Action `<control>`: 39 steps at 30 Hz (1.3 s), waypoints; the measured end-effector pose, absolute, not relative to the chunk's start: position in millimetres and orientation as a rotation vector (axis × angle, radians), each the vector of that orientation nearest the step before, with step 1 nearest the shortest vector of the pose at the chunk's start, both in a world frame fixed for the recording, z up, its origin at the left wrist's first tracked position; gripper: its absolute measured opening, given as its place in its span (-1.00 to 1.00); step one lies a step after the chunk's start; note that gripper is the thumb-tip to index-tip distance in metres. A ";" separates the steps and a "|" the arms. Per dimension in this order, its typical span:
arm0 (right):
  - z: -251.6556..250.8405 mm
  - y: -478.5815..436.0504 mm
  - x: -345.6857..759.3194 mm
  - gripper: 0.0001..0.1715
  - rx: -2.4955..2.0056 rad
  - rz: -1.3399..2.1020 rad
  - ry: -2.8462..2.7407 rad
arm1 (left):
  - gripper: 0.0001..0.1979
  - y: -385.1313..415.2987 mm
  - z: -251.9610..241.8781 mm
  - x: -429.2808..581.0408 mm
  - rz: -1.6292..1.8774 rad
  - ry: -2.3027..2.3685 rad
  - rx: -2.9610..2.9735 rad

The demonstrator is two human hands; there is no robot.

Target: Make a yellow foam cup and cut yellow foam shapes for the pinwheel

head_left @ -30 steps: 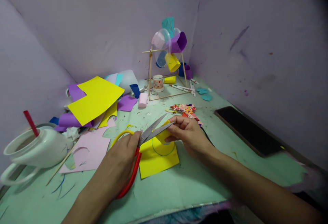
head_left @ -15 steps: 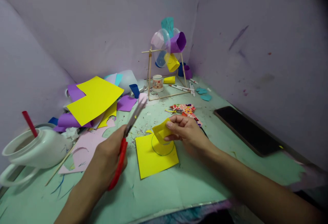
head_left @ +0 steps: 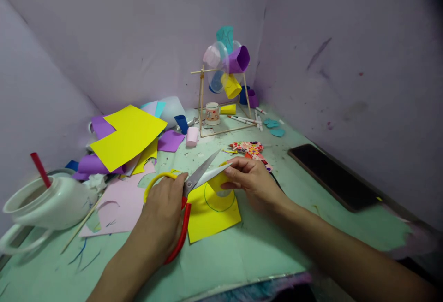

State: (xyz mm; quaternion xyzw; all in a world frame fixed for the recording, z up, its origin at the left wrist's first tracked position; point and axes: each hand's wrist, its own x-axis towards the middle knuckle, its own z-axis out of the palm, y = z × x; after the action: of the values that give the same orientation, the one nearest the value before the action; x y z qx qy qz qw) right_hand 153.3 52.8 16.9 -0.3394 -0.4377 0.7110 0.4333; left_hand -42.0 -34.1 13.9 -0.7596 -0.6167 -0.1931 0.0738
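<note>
My left hand [head_left: 162, 212] grips scissors [head_left: 188, 186] with one yellow and one red handle. Their blades are spread apart, and the tips reach toward my right hand [head_left: 251, 177]. That hand is closed on a small rolled yellow paper piece [head_left: 217, 182], pinched between thumb and fingers. The lower blade passes in front of the roll; whether it touches the paper I cannot tell. Below the roll lies a yellow paper sheet [head_left: 211, 223] with a circle drawn on it, partly covered by the roll and the scissors.
A stick frame [head_left: 201, 103] carrying clear discs and coloured paper cups stands at the back. A flowered glue gun [head_left: 247, 146] lies before it. On the right is a phone [head_left: 332, 177]. Paper sheets [head_left: 133, 131] and a white pot [head_left: 62, 200] occupy the left.
The scissors have turned from closed and upright to spread blades pointing right, close to the yellow roll. My left hand has moved right. My right hand stays nearly in place.
</note>
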 end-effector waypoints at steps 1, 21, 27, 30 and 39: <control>17.1 52.8 153.7 -0.70 -0.848 1.767 -1.096 | -0.49 -32.7 13.9 -42.9 -0.510 -1.839 -2.265; 13.3 53.5 156.1 -0.81 -0.822 1.649 -1.206 | -0.61 -36.4 22.6 -41.4 -0.361 -1.791 -2.348; 10.3 54.4 155.9 -0.82 -0.797 1.674 -1.189 | -0.61 -38.8 21.9 -42.4 -0.360 -1.760 -2.350; 9.8 54.2 156.2 -0.80 -0.802 1.686 -1.176 | -0.61 -39.5 22.1 -44.1 -0.322 -1.730 -2.336; 12.0 53.6 154.7 -0.80 -0.820 1.708 -1.149 | -0.63 -38.3 25.4 -43.8 -0.284 -1.715 -2.343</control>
State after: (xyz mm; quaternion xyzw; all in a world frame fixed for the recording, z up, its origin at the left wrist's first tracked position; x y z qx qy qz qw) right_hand 154.7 53.6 12.0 -0.3310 -0.4640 0.6898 0.4465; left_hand -43.8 -38.3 25.4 -0.7980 -0.5842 -0.0966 0.1118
